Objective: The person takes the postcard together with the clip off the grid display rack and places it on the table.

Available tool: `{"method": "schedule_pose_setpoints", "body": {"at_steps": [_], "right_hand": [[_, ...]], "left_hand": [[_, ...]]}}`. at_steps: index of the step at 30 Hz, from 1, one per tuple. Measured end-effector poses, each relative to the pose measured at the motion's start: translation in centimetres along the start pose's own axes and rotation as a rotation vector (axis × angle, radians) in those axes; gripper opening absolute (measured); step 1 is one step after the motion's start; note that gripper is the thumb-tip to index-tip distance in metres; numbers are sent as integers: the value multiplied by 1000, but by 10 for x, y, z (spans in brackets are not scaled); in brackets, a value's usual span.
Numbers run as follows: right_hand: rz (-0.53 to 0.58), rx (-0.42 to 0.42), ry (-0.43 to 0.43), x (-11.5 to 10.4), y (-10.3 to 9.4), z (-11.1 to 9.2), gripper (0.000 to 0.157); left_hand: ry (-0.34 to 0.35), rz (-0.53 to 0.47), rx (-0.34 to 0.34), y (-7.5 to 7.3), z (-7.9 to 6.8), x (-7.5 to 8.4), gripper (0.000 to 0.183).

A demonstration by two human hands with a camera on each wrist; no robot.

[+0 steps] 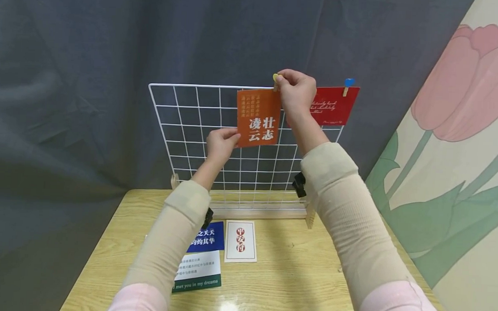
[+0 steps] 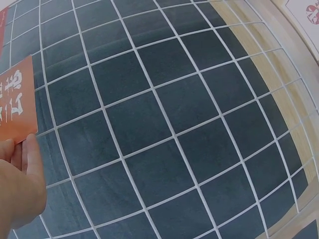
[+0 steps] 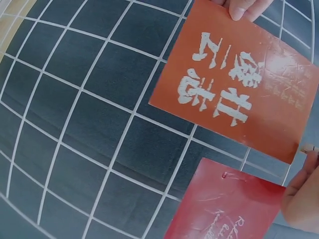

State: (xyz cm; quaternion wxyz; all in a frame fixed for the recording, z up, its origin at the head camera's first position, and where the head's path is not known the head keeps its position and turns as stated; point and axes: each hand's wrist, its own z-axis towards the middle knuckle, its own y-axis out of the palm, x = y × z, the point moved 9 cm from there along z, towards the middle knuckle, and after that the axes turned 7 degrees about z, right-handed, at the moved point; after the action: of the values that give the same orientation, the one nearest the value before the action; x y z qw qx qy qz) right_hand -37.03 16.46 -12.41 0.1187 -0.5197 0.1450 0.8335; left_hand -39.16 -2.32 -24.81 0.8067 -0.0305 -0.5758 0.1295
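An orange card [image 1: 259, 111] with white characters lies against the top of a white wire grid rack [image 1: 197, 86]. My left hand [image 1: 220, 144] pinches the card's lower left edge between thumb and fingers. At its upper right corner, my right hand [image 1: 299, 90] pinches a small clothespin with a yellow top [image 1: 275, 77], which sits over the card's top edge and the rack's top wire. A red card [image 1: 335, 106] hangs to the right under a clothespin with a blue heart [image 1: 349, 82], its left part hidden behind my right hand.
The rack stands in a wooden base [image 1: 259, 213] on the wooden table [image 1: 286, 276]. In front lie a blue card [image 1: 214, 236], a white card with red print [image 1: 240, 255] and a white-and-green card [image 1: 201, 282]. A dark curtain [image 1: 69, 99] hangs behind.
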Motion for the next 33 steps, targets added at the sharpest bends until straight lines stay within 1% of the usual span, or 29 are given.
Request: {"method": "schedule_pose_setpoints", "body": {"at_steps": [3, 8, 10, 13, 16, 18, 23, 27, 30, 33], "right_hand": [[-9, -21, -13, -2, 4, -2, 14], [-37, -43, -47, -5, 9, -6, 16], [-51, -50, -46, -4, 11, -7, 16], [-70, -56, -35, 0, 12, -10, 17], [-80, -61, -56, 4, 12, -12, 17], [-83, -67, -57, 8, 11, -13, 17], [-106, -89, -68, 17, 9, -17, 18], [-93, -80, -59, 26, 3, -20, 20], [-32, -72, -42, 36, -4, -22, 19], [26, -66, -50, 45, -10, -26, 18]], "left_hand": [[-19, 8, -11, 0, -2, -6, 15], [-47, -7, -35, 0, -5, -17, 16], [-55, -21, -44, 0, -7, -21, 17], [-67, -23, -68, 1, -9, -27, 17], [-82, -16, -95, 4, -12, -32, 18], [-86, -3, -105, 5, -13, -36, 18], [-85, -6, -120, 7, -18, -45, 17], [-104, -10, -133, 9, -22, -54, 18], [-117, -19, -140, 10, -26, -61, 18], [-139, -30, -151, 11, -31, -70, 19]]}}
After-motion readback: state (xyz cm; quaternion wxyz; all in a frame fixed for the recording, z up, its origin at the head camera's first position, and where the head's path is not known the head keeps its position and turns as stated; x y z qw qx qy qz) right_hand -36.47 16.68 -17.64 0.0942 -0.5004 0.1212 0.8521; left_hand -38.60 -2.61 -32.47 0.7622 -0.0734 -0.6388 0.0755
